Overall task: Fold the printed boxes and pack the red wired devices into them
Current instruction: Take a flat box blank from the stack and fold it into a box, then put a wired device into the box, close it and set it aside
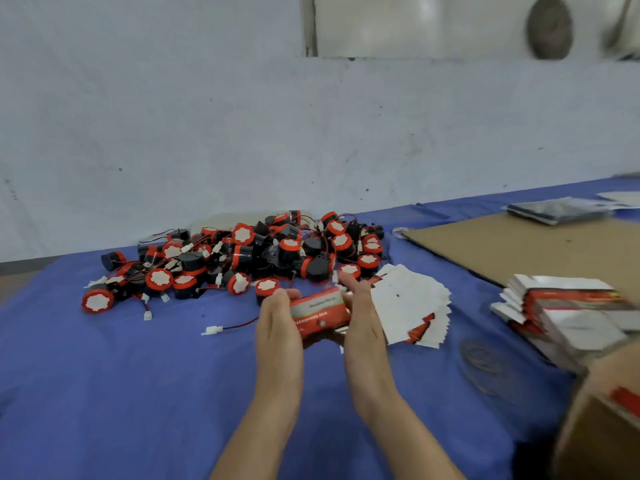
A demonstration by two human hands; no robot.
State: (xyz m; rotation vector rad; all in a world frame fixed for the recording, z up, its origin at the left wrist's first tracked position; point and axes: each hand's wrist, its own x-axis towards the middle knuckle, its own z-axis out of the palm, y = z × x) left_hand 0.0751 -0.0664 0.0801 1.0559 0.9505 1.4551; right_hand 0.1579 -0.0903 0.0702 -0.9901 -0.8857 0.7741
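Well, in the head view a blue cloth (pixel 138 375) covers the table, and behind it stands a pale, scuffed wall (pixel 173 133). Near the wall lies a heap of red wired devices (pixel 242 258), red-and-black with white connectors. In front of the heap, above the cloth, the left hand (pixel 278 327) and the right hand (pixel 363 327) hold a printed box (pixel 320 315) between them, fingers curled round its two ends. Just beside the right hand lies a fan of flat boxes (pixel 412 306), white side up. Further right a brown cardboard sheet (pixel 519 247) rests on the cloth, with a blurred stack of flat packs (pixel 571 313) near it. At the lower right corner is a brown carton (pixel 602 427). A thin ring (pixel 485 365) on the cloth is perhaps a rubber band.
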